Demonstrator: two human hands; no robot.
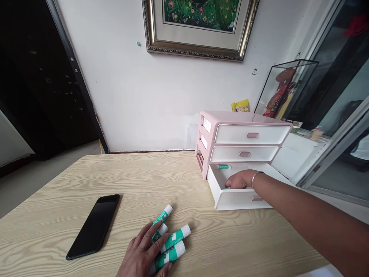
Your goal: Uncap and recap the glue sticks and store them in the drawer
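**Left hand over the glue sticks, right hand down in the drawer**

Four green-and-white glue sticks (177, 237) lie bunched on the desk (138, 181), their white ends angled toward the drawer unit. Your left hand (141, 250) rests over them, fingers spread; keep that touch light but broad, since round barrels probably roll under uneven pressure.

Your right hand (240, 179) reaches over the front edge of the open bottom drawer (235, 200), fingers curled downward. A sliver of green shows beneath them, but I cannot tell whether you are pinching anything. Best keep the wrist, with its bangle (256, 177), high enough to clear the drawer's front edge, and avoid leaning on it.

Another glue stick (224, 166) lies near the drawer's back left corner. The pink-and-white drawer unit (245, 116) stands by the desk's far right corner; the smartphone (93, 227), toward the left edge, is well clear.
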